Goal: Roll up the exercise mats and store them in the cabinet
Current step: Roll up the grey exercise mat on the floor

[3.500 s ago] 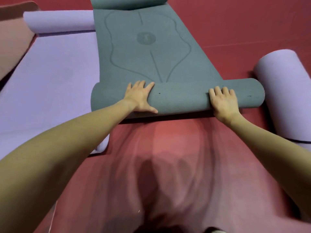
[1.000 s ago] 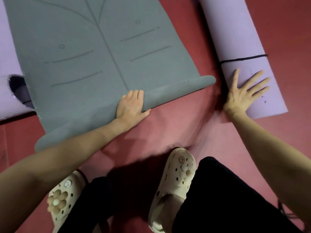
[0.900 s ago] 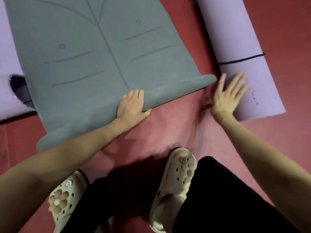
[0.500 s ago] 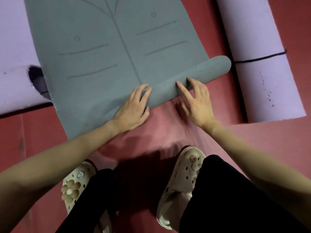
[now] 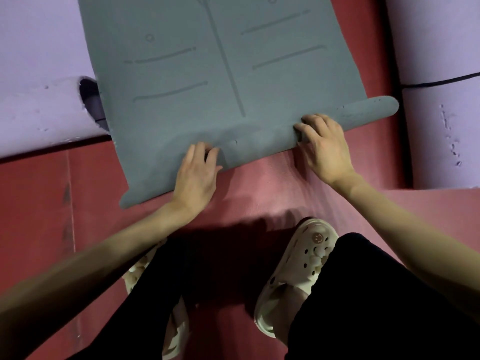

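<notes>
Right hand [image 5: 323,145] now off the lilac roll [image 5: 439,126], both hands curled around grey mat [image 5: 220,74]'s flattened near edge, left hand [image 5: 197,172] too.

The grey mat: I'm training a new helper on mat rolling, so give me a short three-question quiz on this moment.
1. True or false: the grey mat is already rolled up completely.
2. Which hand grips the part of the near edge that is curled over? A) left hand B) right hand C) neither
3. Fill in: the rolled purple mat to the right is tied with a black ____.

Key: 1 false, since most of it lies flat and only the near edge, toward the right, has begun to curl. 2 B. 3 band.
</notes>
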The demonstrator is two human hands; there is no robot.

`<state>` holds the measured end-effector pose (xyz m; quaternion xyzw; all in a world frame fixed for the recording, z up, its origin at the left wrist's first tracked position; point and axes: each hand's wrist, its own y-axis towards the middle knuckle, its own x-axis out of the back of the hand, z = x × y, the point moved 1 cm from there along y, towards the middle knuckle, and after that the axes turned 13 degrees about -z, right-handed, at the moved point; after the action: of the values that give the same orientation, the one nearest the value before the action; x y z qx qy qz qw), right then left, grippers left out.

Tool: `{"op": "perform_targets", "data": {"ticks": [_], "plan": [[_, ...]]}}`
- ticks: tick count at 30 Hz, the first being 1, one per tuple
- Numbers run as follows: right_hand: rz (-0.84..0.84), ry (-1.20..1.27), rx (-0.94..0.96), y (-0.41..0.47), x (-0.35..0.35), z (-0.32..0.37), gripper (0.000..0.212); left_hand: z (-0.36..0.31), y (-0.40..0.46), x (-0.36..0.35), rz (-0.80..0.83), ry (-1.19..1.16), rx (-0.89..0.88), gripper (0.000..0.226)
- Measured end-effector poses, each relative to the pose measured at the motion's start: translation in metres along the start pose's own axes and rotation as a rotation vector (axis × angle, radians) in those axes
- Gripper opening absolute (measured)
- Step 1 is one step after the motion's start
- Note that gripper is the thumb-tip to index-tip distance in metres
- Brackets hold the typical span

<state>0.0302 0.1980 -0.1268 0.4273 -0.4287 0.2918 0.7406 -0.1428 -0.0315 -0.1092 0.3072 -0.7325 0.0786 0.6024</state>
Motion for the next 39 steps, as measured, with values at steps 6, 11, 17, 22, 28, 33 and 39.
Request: {"op": "perform_targets", "data": {"ticks": [6,11,17,22,28,33,39], "plan": [[0.067,0.005,0.049,-0.003,0.003,-0.006,0.033,-0.011,0.009,0.002,0.053,0.131,0.047,0.033],[0.110,0.000,0.112,-0.002,0.008,-0.013,0.036,-0.007,0.006,0.002,0.094,0.177,0.039,0.036],[0.170,-0.016,0.153,-0.008,0.006,-0.012,0.033,-0.006,0.002,-0.006,0.219,0.038,0.166,0.037],[0.261,-0.002,0.201,-0.016,0.005,-0.014,0.038,-0.006,-0.004,-0.010,0.287,-0.080,0.249,0.032],[0.431,0.013,0.329,-0.004,0.006,-0.017,0.036,0.000,-0.009,-0.016,0.401,-0.182,0.187,0.021],[0.587,-0.019,0.267,0.023,0.001,-0.013,0.025,0.013,0.001,-0.020,0.465,-0.286,0.229,0.019],[0.711,-0.188,0.139,0.040,-0.010,-0.007,0.025,0.019,0.011,-0.026,0.507,-0.390,0.569,0.023]]}}
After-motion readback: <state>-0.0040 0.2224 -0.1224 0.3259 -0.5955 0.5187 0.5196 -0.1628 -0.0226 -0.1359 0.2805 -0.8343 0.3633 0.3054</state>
